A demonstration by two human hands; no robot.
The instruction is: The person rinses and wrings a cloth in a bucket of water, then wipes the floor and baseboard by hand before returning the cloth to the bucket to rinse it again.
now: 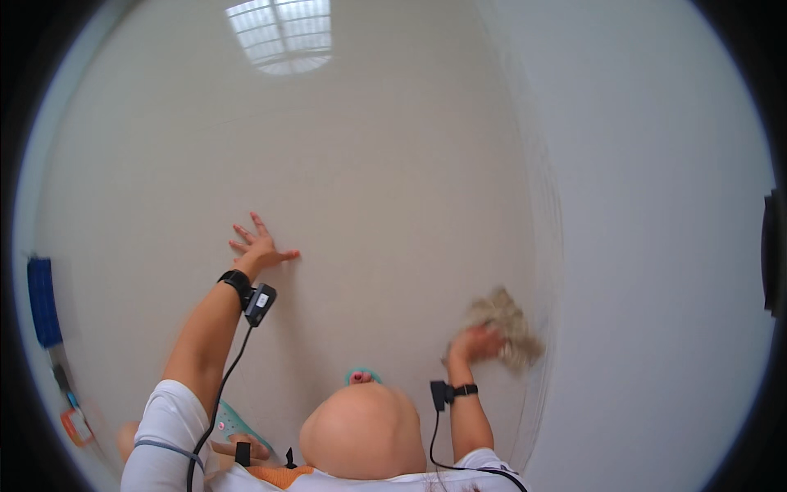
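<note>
My left hand [258, 248] is planted on the glossy beige tiled floor [369, 184] with its fingers spread, and it holds nothing. At the lower right, my right hand [477, 344] is on a crumpled beige cloth [513, 335], beside the foot of the white wall [645, 246]. Motion blurs that hand and the cloth. Part of the cloth lies hidden under the fingers. Each wrist wears a black strap with a small device, the left device [261, 304] and the right device [438, 395], and a black cable runs from each.
A bare knee [363, 430] is bent between my arms, above a foot in a teal slipper [349, 374]. Another teal clog [230, 424] shows at lower left. Along the left edge lie a long blue object [44, 301] and an orange-and-white item [77, 427]. A barred window reflects in the floor.
</note>
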